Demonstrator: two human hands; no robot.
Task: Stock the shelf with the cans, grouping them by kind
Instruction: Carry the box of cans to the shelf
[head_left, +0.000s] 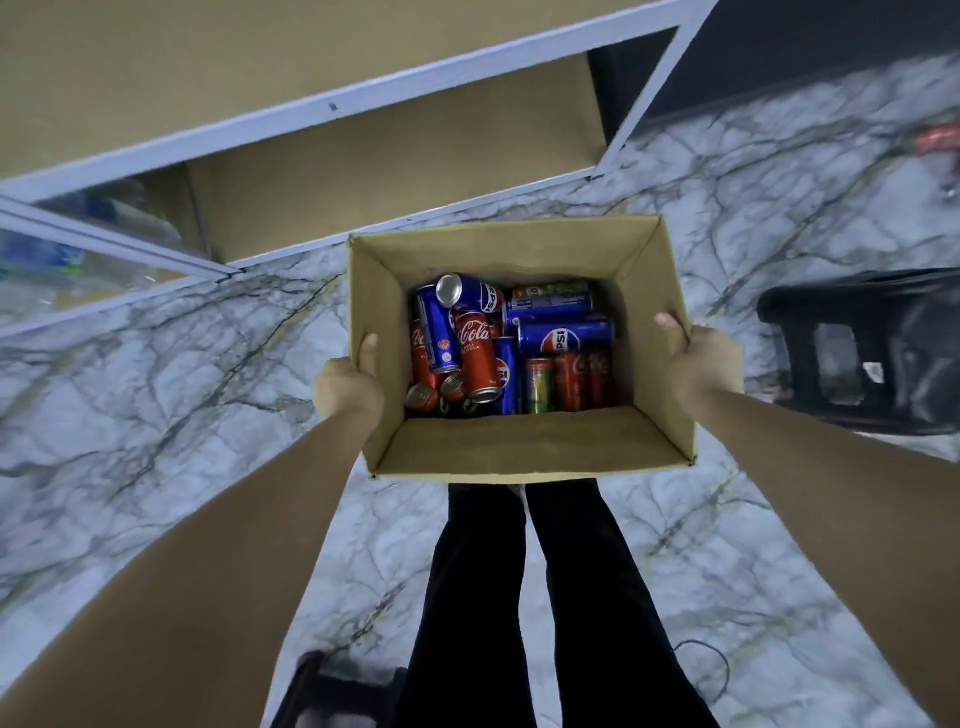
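Both hands' grip on box (519, 447) w/ mixed cans (511, 345).

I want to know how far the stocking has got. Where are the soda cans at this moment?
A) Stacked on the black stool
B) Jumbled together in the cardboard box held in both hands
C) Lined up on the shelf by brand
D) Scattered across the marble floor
B: the red, blue and green cans lie mixed in the cardboard box, gripped at its sides by the left hand and right hand; the shelf bay ahead holds none.
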